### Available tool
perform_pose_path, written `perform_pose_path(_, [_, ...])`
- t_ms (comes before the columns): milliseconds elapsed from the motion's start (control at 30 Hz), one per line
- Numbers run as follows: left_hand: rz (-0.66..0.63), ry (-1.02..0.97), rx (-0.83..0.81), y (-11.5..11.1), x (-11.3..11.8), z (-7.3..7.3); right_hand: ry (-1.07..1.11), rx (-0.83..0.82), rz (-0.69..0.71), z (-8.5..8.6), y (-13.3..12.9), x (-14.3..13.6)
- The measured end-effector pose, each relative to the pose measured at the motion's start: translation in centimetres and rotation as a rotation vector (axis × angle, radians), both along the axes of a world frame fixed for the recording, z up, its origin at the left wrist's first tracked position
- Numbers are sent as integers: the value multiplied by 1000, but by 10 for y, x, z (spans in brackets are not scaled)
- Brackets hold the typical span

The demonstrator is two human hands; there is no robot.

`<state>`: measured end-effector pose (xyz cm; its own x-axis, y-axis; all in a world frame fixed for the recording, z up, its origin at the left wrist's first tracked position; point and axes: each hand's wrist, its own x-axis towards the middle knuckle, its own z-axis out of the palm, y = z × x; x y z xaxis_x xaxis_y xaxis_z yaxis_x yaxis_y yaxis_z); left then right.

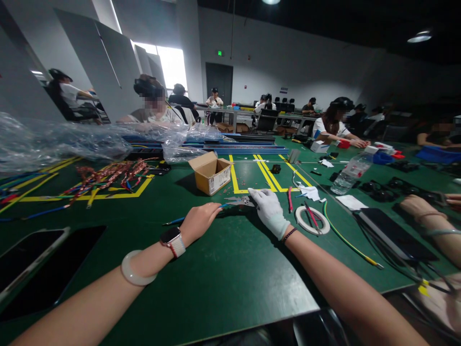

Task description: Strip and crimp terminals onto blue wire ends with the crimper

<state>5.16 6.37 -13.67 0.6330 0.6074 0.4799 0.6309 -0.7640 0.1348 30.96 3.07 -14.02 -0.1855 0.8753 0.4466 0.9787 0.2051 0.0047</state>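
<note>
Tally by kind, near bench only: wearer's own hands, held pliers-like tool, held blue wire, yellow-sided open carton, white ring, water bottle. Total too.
Left hand and right hand: 2
Pliers-like tool: 1
Blue wire: 1
Carton: 1
White ring: 1
Water bottle: 1
Total: 7

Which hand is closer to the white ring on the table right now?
Right. The gloved right hand, gripping the metal tool, is just left of the white ring. The left hand, holding the blue wire, is farther left.
</note>
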Motion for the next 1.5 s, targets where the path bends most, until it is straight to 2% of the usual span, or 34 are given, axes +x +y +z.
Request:
perform_pose_path(67, [-6,-3,-6,-1,0,0,-20,24,-28,2,-1,0])
perform_pose_path(167, [-9,-6,-11,-1,0,0,-35,-29,-53,3,-3,-1])
perform_pose_path(300, [-4,-19,-16,0,0,0,72,-75,-56,1,-3,-4])
perform_pose_path(533, [3,-29,4,2,-1,-1,192,-15,128,-6,1,-3])
perform_pose_path(667, [-24,-7,6,2,-2,1,227,-3,160,-7,-1,-3])
perform_pose_path(767, [-48,4,0,2,-3,2,210,-29,136,-2,-3,-6])
perform_pose_path(933, [-76,10,6,2,-3,2,56,-49,31,7,-5,-7])
perform_pose_path(1100, [-102,29,38,3,-3,0,86,55,140,-1,0,2])
perform_pose_path(1200, [-106,36,57,3,-3,-2,148,0,191,-5,4,5])
perform_pose_path(1500, [-125,84,71,5,-5,-2,83,-125,110,4,5,1])
